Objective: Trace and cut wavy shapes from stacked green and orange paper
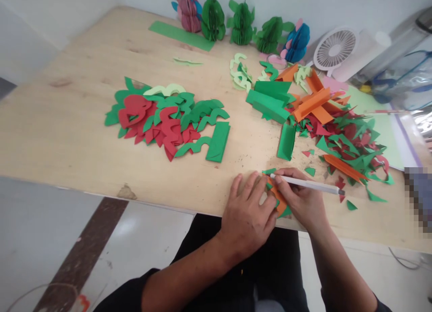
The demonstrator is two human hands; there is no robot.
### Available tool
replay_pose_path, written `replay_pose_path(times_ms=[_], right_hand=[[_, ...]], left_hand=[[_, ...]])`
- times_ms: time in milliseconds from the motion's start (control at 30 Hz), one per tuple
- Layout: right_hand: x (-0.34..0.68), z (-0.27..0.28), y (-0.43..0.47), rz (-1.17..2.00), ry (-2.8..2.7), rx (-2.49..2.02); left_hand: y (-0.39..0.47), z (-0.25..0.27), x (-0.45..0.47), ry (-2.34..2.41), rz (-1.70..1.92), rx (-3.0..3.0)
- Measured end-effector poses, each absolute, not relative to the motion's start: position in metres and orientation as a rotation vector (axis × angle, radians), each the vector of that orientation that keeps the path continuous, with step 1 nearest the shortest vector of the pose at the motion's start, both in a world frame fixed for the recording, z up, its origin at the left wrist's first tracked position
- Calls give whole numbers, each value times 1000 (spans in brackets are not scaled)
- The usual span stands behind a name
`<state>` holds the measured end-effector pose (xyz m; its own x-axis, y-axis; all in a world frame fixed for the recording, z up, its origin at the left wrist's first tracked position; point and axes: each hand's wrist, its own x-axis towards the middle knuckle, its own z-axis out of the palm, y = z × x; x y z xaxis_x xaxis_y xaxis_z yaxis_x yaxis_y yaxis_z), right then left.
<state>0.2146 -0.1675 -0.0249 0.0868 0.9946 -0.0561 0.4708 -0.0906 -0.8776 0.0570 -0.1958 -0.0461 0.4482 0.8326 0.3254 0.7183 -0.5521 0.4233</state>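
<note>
My right hand (302,196) grips a white pen (312,183), its tip down on orange paper (281,204) at the table's front edge. Bits of green paper show over and around the orange piece. Spread across the left side of that paper are the fingers of my left hand (249,208), lying flat and hiding part of it. A folded green paper rectangle (218,142) lies to the left, touching a pile of cut green and red wavy shapes (165,123). Beyond my right hand is an open folded green strip (286,141).
Green, red and orange scraps (354,141) heap at the right. Several honeycomb paper figures (240,24) stand along the wall, near a green strip (182,35). A small white fan (335,49) lies at the back right. The wooden table's (74,118) front edge runs close to my lap.
</note>
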Motion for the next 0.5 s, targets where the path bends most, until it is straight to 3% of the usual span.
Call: replay_pose_path(times_ms=[500], right_hand=[[225,-21,-187,843,-1509,-1739]], left_hand=[[-195,-43,57,1324,706,2465]])
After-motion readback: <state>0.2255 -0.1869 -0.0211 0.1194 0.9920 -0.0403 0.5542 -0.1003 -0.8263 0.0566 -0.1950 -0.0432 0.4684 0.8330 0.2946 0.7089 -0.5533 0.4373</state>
